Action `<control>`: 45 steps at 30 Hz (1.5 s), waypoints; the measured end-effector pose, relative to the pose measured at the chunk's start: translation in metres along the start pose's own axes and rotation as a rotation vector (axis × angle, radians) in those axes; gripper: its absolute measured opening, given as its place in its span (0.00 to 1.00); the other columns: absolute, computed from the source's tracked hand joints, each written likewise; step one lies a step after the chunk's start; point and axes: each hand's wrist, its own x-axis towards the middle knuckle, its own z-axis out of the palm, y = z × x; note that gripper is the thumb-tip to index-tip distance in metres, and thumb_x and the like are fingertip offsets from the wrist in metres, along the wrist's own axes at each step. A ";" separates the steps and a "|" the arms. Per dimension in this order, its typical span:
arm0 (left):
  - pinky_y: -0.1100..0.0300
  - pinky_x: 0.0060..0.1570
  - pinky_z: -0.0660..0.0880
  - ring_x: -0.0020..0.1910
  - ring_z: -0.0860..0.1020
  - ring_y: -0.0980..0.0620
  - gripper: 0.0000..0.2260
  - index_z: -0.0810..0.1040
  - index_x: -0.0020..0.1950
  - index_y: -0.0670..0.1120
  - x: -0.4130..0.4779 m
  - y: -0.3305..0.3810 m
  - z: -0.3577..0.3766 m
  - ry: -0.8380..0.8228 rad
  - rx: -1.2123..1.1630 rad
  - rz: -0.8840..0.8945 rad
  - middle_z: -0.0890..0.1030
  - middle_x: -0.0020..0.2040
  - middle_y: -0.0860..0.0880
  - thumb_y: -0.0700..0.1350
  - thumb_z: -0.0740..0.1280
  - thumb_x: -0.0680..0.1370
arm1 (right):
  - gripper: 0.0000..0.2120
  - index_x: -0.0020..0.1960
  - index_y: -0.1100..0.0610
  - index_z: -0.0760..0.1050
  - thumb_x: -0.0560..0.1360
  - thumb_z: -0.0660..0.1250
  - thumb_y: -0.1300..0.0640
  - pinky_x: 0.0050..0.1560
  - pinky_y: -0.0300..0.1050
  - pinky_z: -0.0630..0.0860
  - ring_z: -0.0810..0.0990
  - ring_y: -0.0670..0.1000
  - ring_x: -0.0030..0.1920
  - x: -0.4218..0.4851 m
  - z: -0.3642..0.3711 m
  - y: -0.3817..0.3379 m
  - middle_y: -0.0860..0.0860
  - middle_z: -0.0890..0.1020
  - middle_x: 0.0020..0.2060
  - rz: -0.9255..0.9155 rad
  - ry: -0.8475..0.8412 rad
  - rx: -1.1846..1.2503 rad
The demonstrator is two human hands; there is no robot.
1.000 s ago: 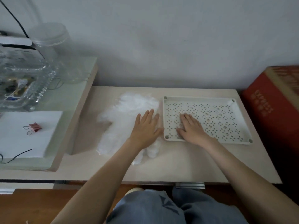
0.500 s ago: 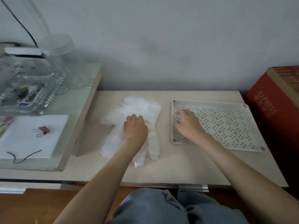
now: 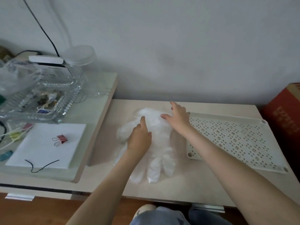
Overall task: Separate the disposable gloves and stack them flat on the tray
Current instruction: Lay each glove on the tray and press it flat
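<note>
1. While both hands are over the heap, we count one heap of white gloves, one perforated tray, one left hand and one right hand. We cannot tell how many gloves the heap holds.
2. At the left we count one raised side shelf bearing one clear jar, one glass dish, one white pad and one red binder clip. One red box stands at the right.
3. The shelf's edge bounds the heap on the left and the tray lies just beside it on the right. Bare worktop runs from the glove tips to the front edge.
4. The gloves lie on the worktop, cuffs toward the wall and finger ends toward us.
5. Our left hand rests on the heap's middle, index straight and the other fingers curled under. We cannot tell whether they pinch the film.
6. Our right hand reaches across from the tray side over the cuff end, its fingers spread and released, grasping nothing.
</note>
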 end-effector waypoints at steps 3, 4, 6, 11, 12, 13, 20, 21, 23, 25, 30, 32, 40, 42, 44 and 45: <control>0.55 0.58 0.70 0.63 0.70 0.46 0.25 0.56 0.76 0.43 0.008 -0.005 -0.006 0.032 -0.009 0.082 0.73 0.65 0.43 0.41 0.61 0.80 | 0.22 0.63 0.54 0.73 0.75 0.68 0.43 0.58 0.49 0.62 0.69 0.55 0.64 0.014 0.008 -0.006 0.52 0.76 0.59 -0.040 0.033 -0.145; 0.56 0.59 0.68 0.65 0.69 0.47 0.25 0.58 0.75 0.43 0.011 -0.007 -0.007 0.056 -0.005 0.109 0.72 0.67 0.44 0.41 0.61 0.80 | 0.16 0.57 0.54 0.76 0.75 0.68 0.46 0.55 0.48 0.60 0.69 0.55 0.62 0.018 0.010 -0.008 0.51 0.76 0.56 -0.061 0.040 -0.165; 0.57 0.63 0.64 0.66 0.67 0.46 0.24 0.61 0.75 0.43 0.013 -0.012 -0.010 0.136 0.011 0.129 0.70 0.69 0.45 0.40 0.62 0.80 | 0.08 0.50 0.55 0.78 0.76 0.67 0.51 0.51 0.45 0.58 0.69 0.55 0.60 0.022 0.013 -0.010 0.51 0.77 0.53 -0.100 0.070 -0.160; 0.51 0.67 0.56 0.71 0.60 0.43 0.29 0.60 0.74 0.44 0.020 -0.027 -0.016 0.211 -0.011 -0.078 0.61 0.74 0.45 0.52 0.66 0.77 | 0.03 0.44 0.57 0.75 0.76 0.66 0.59 0.54 0.47 0.69 0.76 0.51 0.51 0.012 0.004 -0.013 0.49 0.79 0.44 -0.192 0.077 0.237; 0.51 0.68 0.55 0.72 0.59 0.43 0.30 0.61 0.74 0.44 0.021 -0.029 -0.017 0.208 -0.043 -0.121 0.60 0.74 0.45 0.55 0.65 0.77 | 0.04 0.44 0.57 0.73 0.77 0.65 0.60 0.52 0.43 0.71 0.77 0.48 0.48 0.007 -0.002 -0.015 0.50 0.80 0.43 -0.184 0.032 0.357; 0.51 0.68 0.55 0.72 0.58 0.44 0.29 0.62 0.74 0.45 0.023 -0.029 -0.019 0.203 -0.068 -0.151 0.60 0.75 0.45 0.57 0.65 0.77 | 0.04 0.44 0.58 0.71 0.78 0.64 0.61 0.49 0.40 0.74 0.79 0.48 0.44 0.001 -0.010 -0.018 0.52 0.81 0.43 -0.170 -0.018 0.494; 0.57 0.63 0.60 0.63 0.70 0.51 0.12 0.78 0.48 0.54 0.035 -0.020 -0.037 0.099 -0.330 -0.154 0.78 0.58 0.54 0.60 0.68 0.72 | 0.08 0.43 0.59 0.67 0.80 0.56 0.67 0.48 0.51 0.79 0.83 0.54 0.43 -0.023 -0.057 -0.018 0.60 0.84 0.39 0.013 -0.215 1.110; 0.58 0.62 0.62 0.59 0.73 0.52 0.12 0.76 0.48 0.53 0.035 -0.017 -0.039 0.084 -0.392 -0.158 0.78 0.54 0.55 0.60 0.68 0.72 | 0.06 0.45 0.60 0.69 0.80 0.56 0.66 0.51 0.53 0.76 0.83 0.54 0.46 -0.026 -0.063 -0.012 0.59 0.85 0.41 0.035 -0.200 1.122; 0.59 0.62 0.60 0.52 0.72 0.54 0.12 0.74 0.53 0.50 0.035 -0.004 -0.039 0.087 -0.368 -0.142 0.76 0.50 0.56 0.56 0.67 0.76 | 0.09 0.50 0.66 0.75 0.80 0.56 0.65 0.53 0.53 0.76 0.82 0.53 0.49 -0.032 -0.075 0.003 0.57 0.85 0.44 0.092 -0.160 1.183; 0.58 0.62 0.57 0.54 0.73 0.50 0.14 0.71 0.60 0.46 0.036 0.013 -0.033 0.156 -0.287 -0.114 0.76 0.52 0.52 0.51 0.65 0.78 | 0.12 0.52 0.70 0.76 0.79 0.55 0.66 0.48 0.47 0.81 0.82 0.55 0.49 -0.040 -0.086 0.017 0.60 0.84 0.46 0.151 -0.095 1.284; 0.48 0.69 0.53 0.71 0.63 0.42 0.24 0.64 0.72 0.40 0.024 0.072 -0.002 0.317 -0.199 0.091 0.67 0.71 0.42 0.46 0.63 0.77 | 0.12 0.43 0.64 0.72 0.78 0.52 0.68 0.44 0.47 0.83 0.85 0.56 0.45 -0.058 -0.100 0.073 0.62 0.84 0.46 0.383 0.168 1.447; 0.45 0.72 0.45 0.76 0.53 0.44 0.27 0.56 0.76 0.43 0.014 0.097 0.015 0.177 -0.015 0.272 0.55 0.77 0.43 0.52 0.58 0.80 | 0.14 0.50 0.68 0.74 0.80 0.50 0.66 0.44 0.44 0.82 0.85 0.54 0.44 -0.062 -0.097 0.098 0.61 0.84 0.47 0.457 0.233 1.471; 0.39 0.70 0.32 0.77 0.40 0.48 0.30 0.48 0.79 0.49 0.000 0.149 0.091 -0.393 0.381 0.564 0.44 0.79 0.45 0.63 0.46 0.81 | 0.17 0.60 0.73 0.71 0.78 0.50 0.66 0.44 0.45 0.79 0.83 0.55 0.48 -0.081 -0.093 0.177 0.63 0.81 0.54 0.683 0.402 1.213; 0.39 0.71 0.33 0.77 0.40 0.47 0.31 0.45 0.79 0.49 0.003 0.151 0.100 -0.442 0.434 0.574 0.42 0.79 0.45 0.63 0.47 0.80 | 0.15 0.62 0.69 0.69 0.78 0.54 0.64 0.43 0.47 0.80 0.84 0.56 0.49 -0.086 -0.093 0.200 0.61 0.83 0.52 0.738 0.419 1.080; 0.39 0.71 0.34 0.77 0.38 0.47 0.34 0.42 0.79 0.50 0.005 0.156 0.107 -0.475 0.451 0.596 0.40 0.79 0.44 0.64 0.49 0.80 | 0.16 0.61 0.64 0.67 0.74 0.62 0.64 0.46 0.52 0.81 0.83 0.56 0.49 -0.092 -0.099 0.215 0.60 0.83 0.51 0.762 0.418 0.954; 0.40 0.72 0.34 0.77 0.37 0.47 0.35 0.41 0.79 0.50 0.007 0.157 0.109 -0.484 0.452 0.609 0.38 0.78 0.45 0.65 0.51 0.79 | 0.20 0.61 0.62 0.66 0.71 0.68 0.64 0.49 0.55 0.81 0.83 0.57 0.50 -0.093 -0.103 0.218 0.59 0.82 0.51 0.768 0.415 0.927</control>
